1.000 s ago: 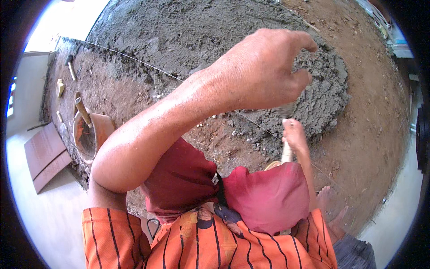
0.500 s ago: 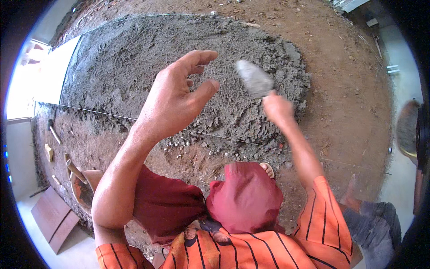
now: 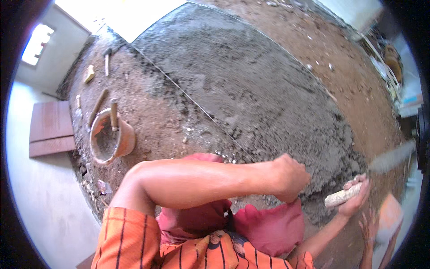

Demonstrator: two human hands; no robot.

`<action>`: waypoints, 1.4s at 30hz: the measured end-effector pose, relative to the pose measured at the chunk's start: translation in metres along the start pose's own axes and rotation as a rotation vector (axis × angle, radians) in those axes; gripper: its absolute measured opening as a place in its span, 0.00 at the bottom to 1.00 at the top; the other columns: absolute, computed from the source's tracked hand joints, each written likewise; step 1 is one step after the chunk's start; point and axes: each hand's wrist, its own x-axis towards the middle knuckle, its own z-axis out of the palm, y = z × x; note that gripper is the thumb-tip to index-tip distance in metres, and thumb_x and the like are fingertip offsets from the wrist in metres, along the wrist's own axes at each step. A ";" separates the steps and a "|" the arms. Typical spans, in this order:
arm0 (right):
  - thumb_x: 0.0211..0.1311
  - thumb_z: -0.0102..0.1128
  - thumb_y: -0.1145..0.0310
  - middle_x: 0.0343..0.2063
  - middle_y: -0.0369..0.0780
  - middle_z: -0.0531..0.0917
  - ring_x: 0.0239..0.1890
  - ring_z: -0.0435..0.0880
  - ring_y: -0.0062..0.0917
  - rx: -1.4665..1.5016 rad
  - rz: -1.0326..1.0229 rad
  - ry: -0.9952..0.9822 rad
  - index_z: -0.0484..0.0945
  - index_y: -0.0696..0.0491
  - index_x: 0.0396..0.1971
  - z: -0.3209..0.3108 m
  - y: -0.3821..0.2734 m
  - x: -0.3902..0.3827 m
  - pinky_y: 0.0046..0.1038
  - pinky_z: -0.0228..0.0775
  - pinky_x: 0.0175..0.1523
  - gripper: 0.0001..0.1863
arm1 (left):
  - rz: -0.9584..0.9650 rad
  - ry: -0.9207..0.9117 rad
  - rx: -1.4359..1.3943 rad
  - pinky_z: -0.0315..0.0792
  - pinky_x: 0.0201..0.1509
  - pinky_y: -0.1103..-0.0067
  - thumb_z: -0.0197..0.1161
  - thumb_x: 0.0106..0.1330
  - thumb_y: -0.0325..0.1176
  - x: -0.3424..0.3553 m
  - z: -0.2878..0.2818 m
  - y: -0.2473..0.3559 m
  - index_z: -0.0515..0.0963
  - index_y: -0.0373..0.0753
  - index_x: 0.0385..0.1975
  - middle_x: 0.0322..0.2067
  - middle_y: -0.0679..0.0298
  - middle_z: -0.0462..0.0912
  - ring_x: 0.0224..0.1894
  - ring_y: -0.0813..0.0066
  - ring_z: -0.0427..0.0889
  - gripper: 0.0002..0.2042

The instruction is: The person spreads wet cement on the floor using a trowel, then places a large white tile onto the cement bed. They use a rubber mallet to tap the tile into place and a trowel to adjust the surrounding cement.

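My right hand (image 3: pixel 356 197) grips a trowel by its pale wooden handle (image 3: pixel 337 198). The trowel's grey blade (image 3: pixel 394 158), blurred by motion, points away to the right, past the edge of the wet concrete (image 3: pixel 251 76). My left hand (image 3: pixel 290 178) is held over the near edge of the concrete, fingers curled in and nothing showing in them; its palm is hidden. A taut string line (image 3: pixel 197 104) runs along the near side of the concrete, passing behind my left forearm.
A bucket (image 3: pixel 130 140) with wooden handles sticking out stands on the soil at left. Beyond it lie a hammer (image 3: pixel 107 62) and a yellowish block (image 3: pixel 89 74). Brown boards (image 3: pixel 49 123) lie farther left. At lower right, another person's hands (image 3: pixel 369 228) hold a whitish-orange container (image 3: pixel 389 217).
My view has swung leftward. My left hand has closed from open and lowered toward my knees. The trowel in my right hand has swung right, off the concrete. Another person's hands have appeared.
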 end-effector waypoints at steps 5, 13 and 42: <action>0.61 0.53 0.58 0.22 0.35 0.72 0.24 0.70 0.24 -0.205 0.241 -0.277 0.73 0.50 0.30 0.001 0.164 -0.003 0.29 0.67 0.32 0.11 | 0.048 0.102 -0.047 0.77 0.38 0.63 0.63 0.48 0.34 0.017 -0.003 -0.002 0.81 0.36 0.30 0.30 0.53 0.84 0.36 0.54 0.85 0.11; 0.59 0.54 0.59 0.27 0.38 0.72 0.29 0.70 0.27 -0.387 0.530 -0.649 0.71 0.50 0.35 0.056 0.215 -0.090 0.31 0.66 0.37 0.11 | 0.089 0.088 -0.015 0.76 0.39 0.63 0.62 0.49 0.36 0.025 -0.002 -0.023 0.81 0.36 0.33 0.32 0.51 0.84 0.38 0.49 0.83 0.13; 0.55 0.59 0.62 0.44 0.47 0.74 0.48 0.71 0.39 -0.373 0.469 -1.050 0.64 0.50 0.53 0.215 0.210 -0.093 0.37 0.64 0.53 0.26 | -0.026 0.435 0.045 0.72 0.45 0.51 0.60 0.55 0.39 -0.013 -0.014 -0.010 0.75 0.44 0.48 0.36 0.58 0.83 0.40 0.60 0.84 0.19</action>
